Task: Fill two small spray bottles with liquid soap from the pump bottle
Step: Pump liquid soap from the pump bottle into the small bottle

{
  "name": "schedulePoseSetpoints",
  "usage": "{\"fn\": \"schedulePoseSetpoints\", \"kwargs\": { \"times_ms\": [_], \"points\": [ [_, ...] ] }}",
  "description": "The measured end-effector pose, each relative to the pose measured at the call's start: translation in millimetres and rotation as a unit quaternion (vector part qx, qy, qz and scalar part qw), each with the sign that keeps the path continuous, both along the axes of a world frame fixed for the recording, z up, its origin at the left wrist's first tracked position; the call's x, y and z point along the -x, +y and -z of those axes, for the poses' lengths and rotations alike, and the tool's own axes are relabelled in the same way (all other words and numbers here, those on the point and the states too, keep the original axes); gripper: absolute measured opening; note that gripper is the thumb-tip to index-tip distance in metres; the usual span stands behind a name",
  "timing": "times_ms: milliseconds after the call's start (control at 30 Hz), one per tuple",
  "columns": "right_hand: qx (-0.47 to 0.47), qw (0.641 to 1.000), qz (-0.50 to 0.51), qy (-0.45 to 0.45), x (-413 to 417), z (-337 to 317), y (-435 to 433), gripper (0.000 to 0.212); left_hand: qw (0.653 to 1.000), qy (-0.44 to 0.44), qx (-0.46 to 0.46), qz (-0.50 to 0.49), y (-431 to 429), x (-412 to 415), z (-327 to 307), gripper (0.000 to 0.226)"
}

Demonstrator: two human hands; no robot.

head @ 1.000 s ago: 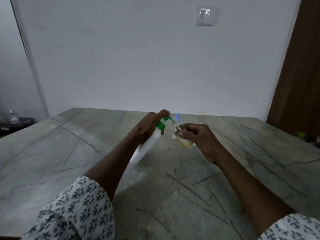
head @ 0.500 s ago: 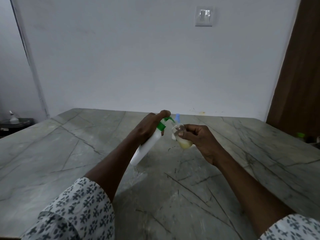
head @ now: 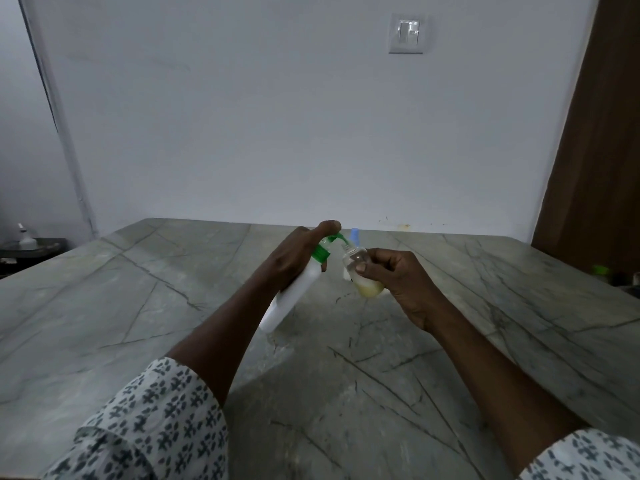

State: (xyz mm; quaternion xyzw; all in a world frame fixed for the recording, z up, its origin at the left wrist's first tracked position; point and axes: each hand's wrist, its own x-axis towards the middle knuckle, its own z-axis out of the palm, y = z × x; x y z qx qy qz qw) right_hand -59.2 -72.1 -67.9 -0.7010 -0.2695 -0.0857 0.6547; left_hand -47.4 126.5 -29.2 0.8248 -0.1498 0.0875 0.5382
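My left hand (head: 294, 258) grips a white pump bottle (head: 292, 299) with a green pump head, tilted above the table, and a finger lies on top of the pump. The green nozzle (head: 337, 238) points into the open mouth of a small clear spray bottle (head: 360, 271). My right hand (head: 398, 275) holds that small bottle, which has yellowish soap in its lower part. A blue cap (head: 354, 234) shows just behind the two bottles; what it belongs to is hidden.
The grey marble table (head: 173, 306) runs to a white wall. A brown door (head: 602, 133) stands at the right, with a small green object (head: 601, 270) by the table's right edge. A dark side stand with a small bottle (head: 24, 237) sits at far left.
Hardly anything has moved. Both hands keep the same hold, with the nozzle at the small bottle's mouth.
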Motion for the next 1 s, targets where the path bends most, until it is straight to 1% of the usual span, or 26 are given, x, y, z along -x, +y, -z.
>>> {"fn": "schedulePoseSetpoints", "kwargs": {
  "times_ms": [133,233,300,367,433,533,667,733,833,933,1000],
  "points": [
    [0.007,1.0,-0.002,0.001,0.8,1.5,1.7,0.02,1.0,0.012,0.019,-0.001,-0.1,0.0,-0.8,0.047],
    [0.018,1.0,0.003,0.003,0.5,2.8,2.1,0.023,1.0,0.007,0.02,-0.001,0.8,-0.9,-0.1,0.043],
    [0.013,1.0,0.005,0.005,0.2,2.1,1.8,0.027,1.0,0.004,0.017,-0.004,0.7,-0.2,0.6,0.049],
    [0.005,1.0,0.012,0.003,-0.2,1.2,1.2,0.028,1.0,-0.002,0.008,-0.007,0.4,-0.8,1.1,0.064],
    [0.006,1.0,0.018,-0.001,-0.5,0.6,0.7,0.027,1.0,-0.002,0.0,-0.011,0.3,-2.0,1.5,0.073],
    [0.004,1.0,0.016,-0.001,-1.3,1.0,0.1,0.028,1.0,0.001,0.001,-0.01,0.0,-1.6,1.4,0.071],
    [0.005,1.0,0.01,-0.001,-1.6,2.4,1.2,0.028,1.0,0.01,0.019,-0.009,-1.3,1.2,-0.1,0.048],
    [0.007,1.0,0.005,0.001,-0.7,4.0,2.8,0.027,0.999,0.015,0.029,-0.009,-1.3,2.6,-1.0,0.044],
    [0.007,1.0,0.008,0.002,-0.7,4.0,3.6,0.027,1.0,0.006,0.027,-0.012,-0.7,2.2,0.0,0.048],
    [-0.002,1.0,0.021,0.002,-1.2,1.9,2.3,0.027,1.0,-0.004,0.005,-0.014,0.5,0.0,0.8,0.063],
    [-0.001,1.0,0.023,0.0,-1.3,1.2,1.5,0.027,1.0,-0.008,0.002,-0.014,0.3,-0.5,1.1,0.066]
  ]
}}
